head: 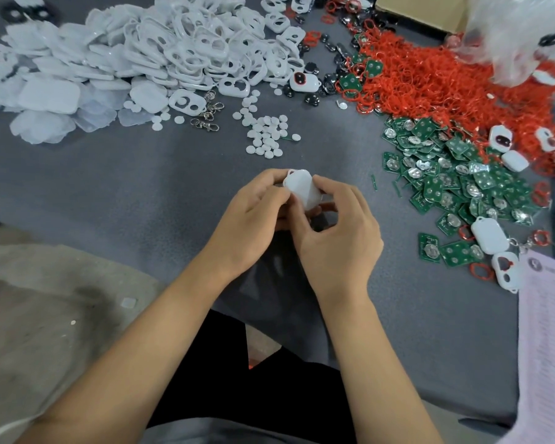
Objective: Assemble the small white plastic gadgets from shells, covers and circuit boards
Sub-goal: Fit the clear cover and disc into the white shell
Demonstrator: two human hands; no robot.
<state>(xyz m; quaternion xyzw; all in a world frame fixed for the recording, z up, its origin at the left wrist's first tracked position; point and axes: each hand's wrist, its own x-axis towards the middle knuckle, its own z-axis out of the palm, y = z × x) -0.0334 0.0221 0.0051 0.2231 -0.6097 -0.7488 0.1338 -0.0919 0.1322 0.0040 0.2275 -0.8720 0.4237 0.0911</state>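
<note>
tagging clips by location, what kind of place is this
Probably a small hand-assembly workshop: bulk piles of white plastic shells, green circuit boards and red rings cover a grey table, while both hands hold one white gadget.

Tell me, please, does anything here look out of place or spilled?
Mostly sorted heaps, but a few thin green strips lie loose on the grey mat, apart from the green circuit board pile. A small white square piece sits off the mat on the bare surface.

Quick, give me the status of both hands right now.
Left hand: closed, grip on the white plastic gadget, pinching its left side.
Right hand: closed, grip on the same gadget from the right.
</note>
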